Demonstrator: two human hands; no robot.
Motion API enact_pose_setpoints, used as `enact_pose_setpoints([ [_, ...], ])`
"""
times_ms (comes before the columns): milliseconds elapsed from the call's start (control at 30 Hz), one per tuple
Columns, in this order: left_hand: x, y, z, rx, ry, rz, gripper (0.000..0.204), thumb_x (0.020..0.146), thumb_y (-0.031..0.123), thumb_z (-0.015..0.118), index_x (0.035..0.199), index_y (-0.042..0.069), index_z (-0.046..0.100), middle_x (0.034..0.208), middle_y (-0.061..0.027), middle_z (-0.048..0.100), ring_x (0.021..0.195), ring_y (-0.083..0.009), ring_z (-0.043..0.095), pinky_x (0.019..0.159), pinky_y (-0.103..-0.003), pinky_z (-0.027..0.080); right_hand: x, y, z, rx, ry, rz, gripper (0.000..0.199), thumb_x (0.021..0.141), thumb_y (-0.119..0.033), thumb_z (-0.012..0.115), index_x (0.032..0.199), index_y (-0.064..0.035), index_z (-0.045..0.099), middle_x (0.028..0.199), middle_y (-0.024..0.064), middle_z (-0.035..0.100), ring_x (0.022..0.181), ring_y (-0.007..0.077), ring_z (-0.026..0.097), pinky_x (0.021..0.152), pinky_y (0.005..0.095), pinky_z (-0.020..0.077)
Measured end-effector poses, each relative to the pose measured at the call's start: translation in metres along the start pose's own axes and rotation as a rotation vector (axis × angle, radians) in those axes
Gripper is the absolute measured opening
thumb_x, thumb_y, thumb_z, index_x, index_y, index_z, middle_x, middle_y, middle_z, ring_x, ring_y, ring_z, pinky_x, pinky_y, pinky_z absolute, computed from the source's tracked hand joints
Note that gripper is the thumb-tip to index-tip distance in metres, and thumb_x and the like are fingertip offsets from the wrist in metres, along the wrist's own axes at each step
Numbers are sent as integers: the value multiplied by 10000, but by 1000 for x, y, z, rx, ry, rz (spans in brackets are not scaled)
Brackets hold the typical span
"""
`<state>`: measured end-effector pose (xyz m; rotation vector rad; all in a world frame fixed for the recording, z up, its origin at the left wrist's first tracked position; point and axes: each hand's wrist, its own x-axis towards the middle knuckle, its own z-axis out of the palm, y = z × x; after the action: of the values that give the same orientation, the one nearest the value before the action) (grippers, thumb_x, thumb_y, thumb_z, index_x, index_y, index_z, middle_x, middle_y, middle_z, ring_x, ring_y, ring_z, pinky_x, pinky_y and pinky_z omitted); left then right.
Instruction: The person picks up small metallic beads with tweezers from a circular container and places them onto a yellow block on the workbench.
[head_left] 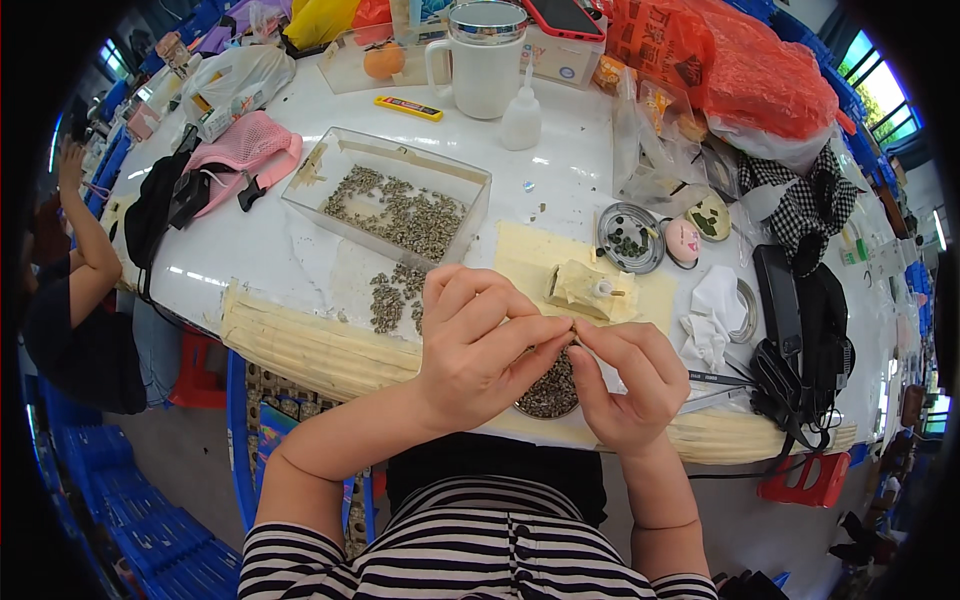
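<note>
My left hand and my right hand meet above the table's near edge, both closed with thumb and fingers pinched. Their fingertips nearly touch around something too small to make out. Just below them is a round dish of small dark metal pieces, partly covered by my hands. Beyond the fingers, a tape-wrapped block with a white knob sits on a yellowish sheet. To the left, a clear plastic box contains many small metallic pieces, and a loose heap of similar pieces lies in front of it.
A white lidded mug, a squeeze bottle and a yellow cutter stand or lie farther back. Round tins, crumpled tissue, tweezers and a black bag are at right. Another person's arm shows far left.
</note>
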<state>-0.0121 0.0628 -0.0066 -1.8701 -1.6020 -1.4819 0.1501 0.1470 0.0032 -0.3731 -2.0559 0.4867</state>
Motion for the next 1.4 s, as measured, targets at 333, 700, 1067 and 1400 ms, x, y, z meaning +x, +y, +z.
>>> enact_pose_setpoints([
  [333, 0, 1, -1, -15, -1, 79, 321, 651, 104, 865, 960, 141, 785, 831, 60, 623, 810, -175, 543, 739, -350, 354, -4, -1, -8, 493, -99, 538, 58, 860, -19, 752, 868, 17, 707, 777, 61, 677, 697, 123, 614, 667, 249, 488],
  [700, 1, 0, -2, -52, -10, 69, 299, 677, 110, 856, 965, 148, 787, 842, 62, 629, 821, -176, 541, 740, -351, 358, -10, 2, -7, 652, -162, 628, 76, 942, -53, 695, 947, 21, 680, 842, 52, 678, 743, 97, 612, 711, 240, 495],
  [1067, 3, -1, -6, -159, -56, 15, 275, 698, 112, 865, 962, 142, 789, 846, 41, 637, 832, -197, 546, 747, -333, 395, -3, -4, -13, 832, -215, 753, 93, 990, -66, 646, 982, 26, 657, 864, 34, 673, 790, 90, 635, 745, 235, 516],
  [1400, -1, -4, -4, -430, -116, -162, 255, 727, 121, 862, 970, 171, 803, 818, 51, 658, 852, -187, 556, 783, -312, 408, -5, -1, -16, 971, -268, 787, 108, 1012, -78, 626, 1013, 24, 661, 875, 24, 672, 812, 79, 632, 754, 224, 523],
])
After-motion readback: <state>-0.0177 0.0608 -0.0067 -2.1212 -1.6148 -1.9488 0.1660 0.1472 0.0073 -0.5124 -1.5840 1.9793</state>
